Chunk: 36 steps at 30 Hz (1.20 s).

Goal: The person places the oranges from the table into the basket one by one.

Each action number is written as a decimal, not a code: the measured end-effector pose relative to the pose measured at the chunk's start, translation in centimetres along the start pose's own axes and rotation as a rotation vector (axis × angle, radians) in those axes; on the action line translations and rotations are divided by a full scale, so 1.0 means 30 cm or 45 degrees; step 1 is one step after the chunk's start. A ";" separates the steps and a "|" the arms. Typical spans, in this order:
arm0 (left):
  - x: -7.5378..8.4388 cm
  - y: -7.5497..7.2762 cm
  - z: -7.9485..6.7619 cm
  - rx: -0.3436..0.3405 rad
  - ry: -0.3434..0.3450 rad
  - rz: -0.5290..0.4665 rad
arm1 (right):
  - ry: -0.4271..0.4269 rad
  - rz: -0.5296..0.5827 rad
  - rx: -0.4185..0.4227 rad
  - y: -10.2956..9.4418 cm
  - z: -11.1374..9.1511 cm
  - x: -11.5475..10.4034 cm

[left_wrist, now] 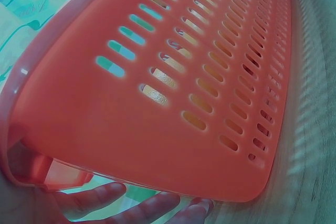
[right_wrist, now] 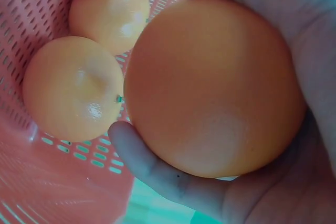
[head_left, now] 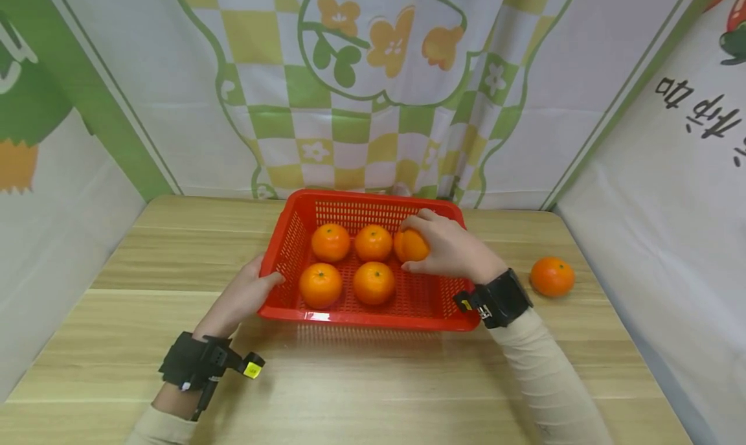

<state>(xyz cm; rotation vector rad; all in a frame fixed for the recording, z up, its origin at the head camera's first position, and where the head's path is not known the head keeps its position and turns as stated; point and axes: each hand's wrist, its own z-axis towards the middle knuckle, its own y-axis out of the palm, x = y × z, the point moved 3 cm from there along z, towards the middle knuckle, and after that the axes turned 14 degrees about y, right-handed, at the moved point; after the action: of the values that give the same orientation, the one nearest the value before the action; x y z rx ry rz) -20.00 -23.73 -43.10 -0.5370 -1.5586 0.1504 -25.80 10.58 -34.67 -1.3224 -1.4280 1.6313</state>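
Observation:
A red plastic basket (head_left: 355,317) with slotted walls stands on the table, with several oranges in it. My left hand (head_left: 247,293) grips its left end, thumb over the rim; in the left wrist view the fingers (left_wrist: 142,208) curl beside the basket's outer wall (left_wrist: 105,124). Inside the back right part of the basket, my right hand (head_left: 451,247) holds an orange (right_wrist: 210,87) between thumb and fingers. Left of it lie a back orange (head_left: 373,243) and a front orange (head_left: 374,283). Farther left are another back orange (head_left: 330,242) and front orange (head_left: 320,285).
A single orange (head_left: 552,276) lies on the wooden table (head_left: 350,393), right of the basket. A patterned curtain (head_left: 373,127) hangs close behind the basket. White printed cloth walls (head_left: 658,218) flank the table.

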 end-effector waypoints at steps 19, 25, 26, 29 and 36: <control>-0.001 -0.005 0.005 -0.005 0.018 -0.023 | 0.052 -0.086 -0.300 0.092 0.049 -0.009; -0.001 -0.005 0.008 -0.004 0.015 -0.010 | -0.024 -0.140 -0.335 0.127 0.058 -0.015; 0.000 -0.005 0.008 -0.004 0.015 -0.012 | -0.032 -0.149 -0.337 0.132 0.058 -0.016; 0.000 -0.004 0.006 -0.005 0.017 -0.014 | -0.045 -0.163 -0.346 0.143 0.059 -0.015; -0.002 -0.005 0.002 -0.001 0.012 -0.017 | -0.056 -0.171 -0.383 0.171 0.064 -0.018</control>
<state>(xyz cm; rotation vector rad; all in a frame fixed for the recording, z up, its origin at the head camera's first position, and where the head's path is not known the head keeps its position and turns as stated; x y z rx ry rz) -20.10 -23.88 -43.11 -0.5274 -1.5531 0.1370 -26.52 8.13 -39.53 -1.3240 -1.8029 1.4062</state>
